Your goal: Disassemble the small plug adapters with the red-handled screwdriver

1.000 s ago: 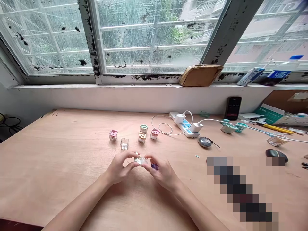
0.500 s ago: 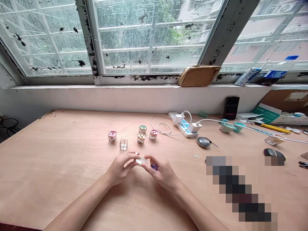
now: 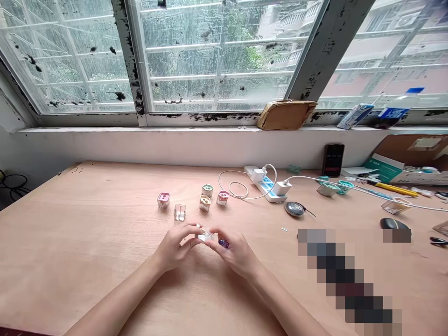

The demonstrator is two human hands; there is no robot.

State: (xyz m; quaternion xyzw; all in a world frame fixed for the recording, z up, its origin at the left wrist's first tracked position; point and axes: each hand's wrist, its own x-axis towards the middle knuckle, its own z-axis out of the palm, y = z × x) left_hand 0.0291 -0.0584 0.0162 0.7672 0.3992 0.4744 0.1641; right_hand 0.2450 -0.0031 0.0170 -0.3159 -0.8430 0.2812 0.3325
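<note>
Between my two hands, near the middle of the table, is a small clear plastic piece (image 3: 205,235). My left hand (image 3: 178,246) pinches its left side with thumb and fingers. From the other side, my right hand (image 3: 234,252) grips it with thumb and forefinger, and a small purple thing (image 3: 223,243) shows in that palm. Just beyond the hands stands a clear open box (image 3: 179,212). Around it sit small clear boxes with coloured tops: a pink one (image 3: 163,200), a green one (image 3: 207,190), an orange one (image 3: 205,202) and a red one (image 3: 223,197).
A power strip (image 3: 266,184) with white chargers and cables lies at the back. To the right are a grey mouse (image 3: 295,209), a black mouse (image 3: 395,225), green cups (image 3: 328,189), a phone (image 3: 333,160), a yellow pen (image 3: 397,188) and a cardboard box (image 3: 413,156). A pixelated patch covers the right front.
The view has tilted up slightly, so the table contents sit a little lower. Both hands keep their hold on the clear piece with hardly any movement.
</note>
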